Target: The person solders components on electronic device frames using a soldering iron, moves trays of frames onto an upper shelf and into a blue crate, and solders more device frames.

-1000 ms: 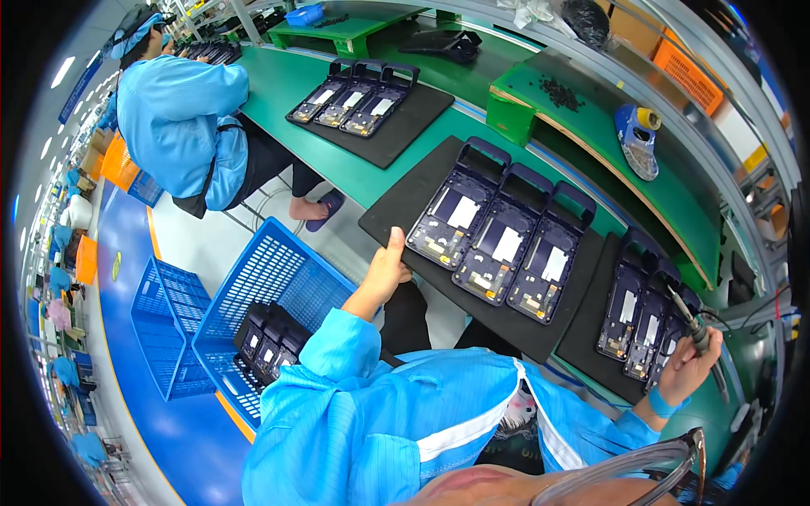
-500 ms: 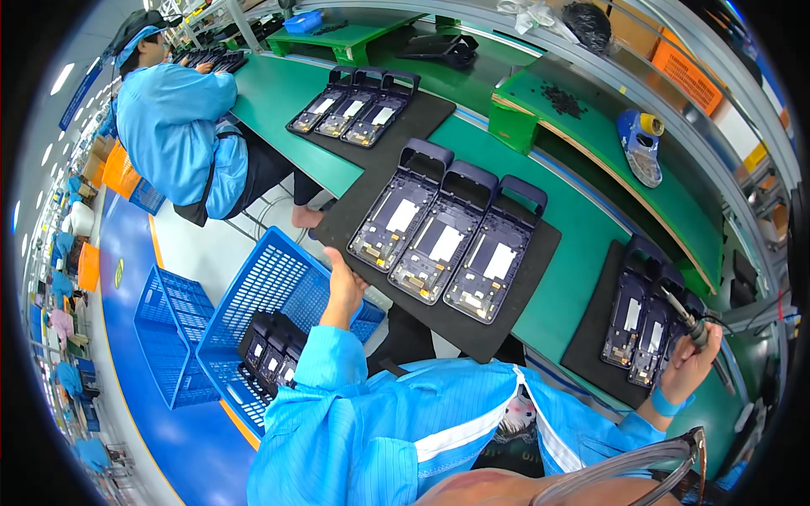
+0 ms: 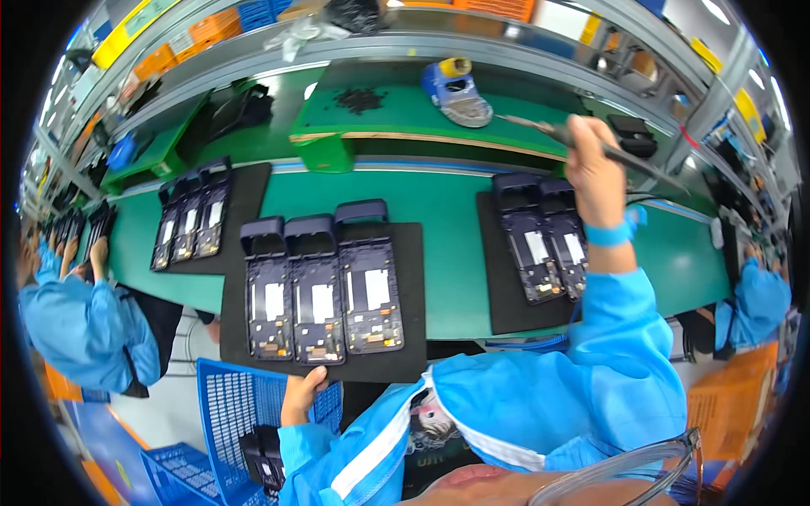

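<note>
At the far left a co-worker in a blue coat (image 3: pixel 80 325) sits at the green conveyor belt (image 3: pixel 447 228), hands up at the belt's edge. In front of that person lies a black mat (image 3: pixel 240 211) carrying three dark phone frames (image 3: pixel 190 221) side by side. Below, beside the person's own knees, stands a blue plastic crate (image 3: pixel 228 413) with dark parts in its bottom.

The person's left hand (image 3: pixel 302 395) grips the near edge of a black tray (image 3: pixel 405 295), fingers curled over the rim and thumb on top. This tray sits on the belt straight ahead, its near edge hanging slightly over the belt's side. On it lie three phone frames (image 3: pixel 319 291) in a row, touching one another, each with a pale rectangular patch in the middle and its hinged top end pointing away.

Behind the tray, a raised green shelf (image 3: pixel 388 114) holds a little heap of dark screws (image 3: pixel 361 99) and a blue tool stand (image 3: pixel 460 91).

To the right lies a second black tray (image 3: pixel 506 278) with two more phone frames (image 3: pixel 548 244). The right hand (image 3: pixel 595 164) is raised above it, closed around the handle of a thin soldering iron (image 3: pixel 548 131) whose tip points left toward the shelf. A blue band (image 3: pixel 612 232) circles that wrist. At the far right edge another worker's blue sleeve (image 3: pixel 759 299) shows at the belt.
</note>
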